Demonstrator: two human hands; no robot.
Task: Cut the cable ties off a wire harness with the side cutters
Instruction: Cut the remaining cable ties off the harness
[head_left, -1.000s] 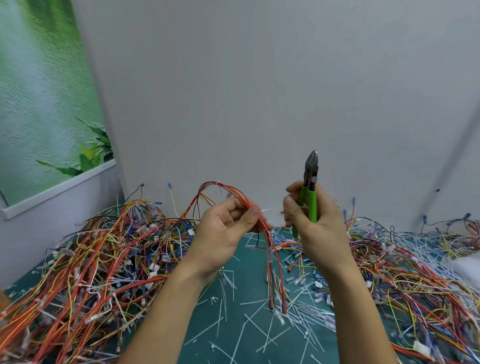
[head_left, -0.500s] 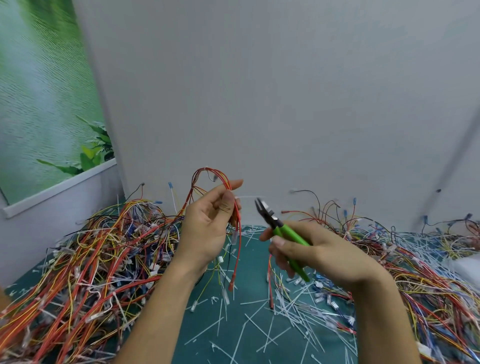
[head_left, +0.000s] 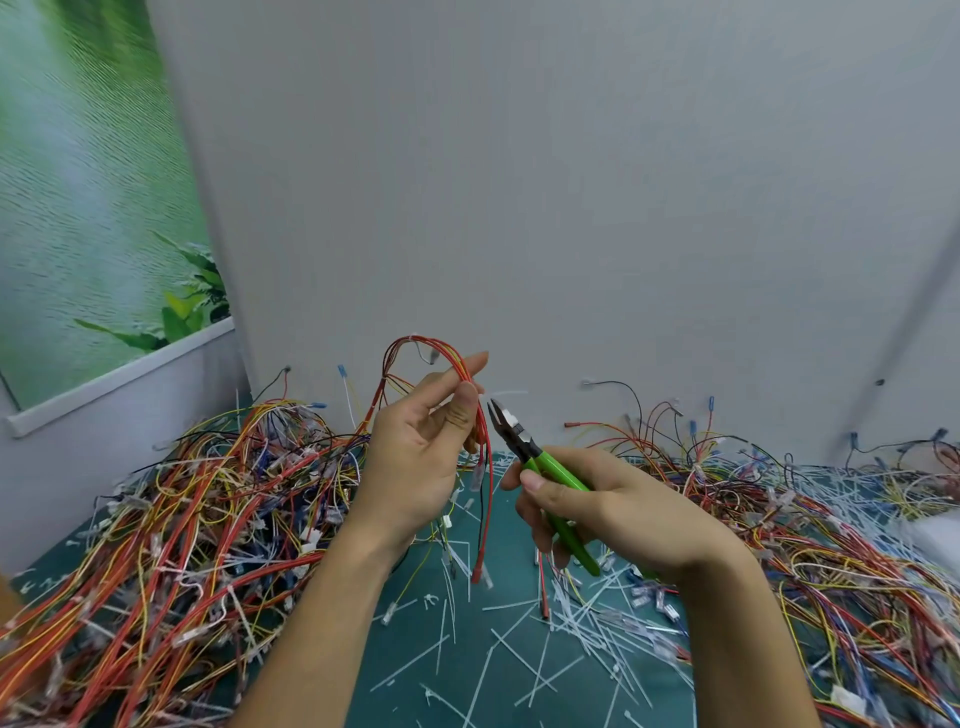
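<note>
Your teal mat (head_left: 410, 693) carries a heaped wire pile (head_left: 182, 519). Above it, your left hand (head_left: 415, 467) pinches the red wire harness (head_left: 486, 457), and your right hand (head_left: 613, 509) grips the green side cutters (head_left: 553, 470), whose blades are parted just beside a white cable tie (head_left: 508, 393) jutting from the harness.

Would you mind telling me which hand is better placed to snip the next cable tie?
The right hand: it grips the side cutters, whose tips point at the white cable tie sticking out beside the thumb of the left hand. That hand is busy pinching the wire harness.
</note>
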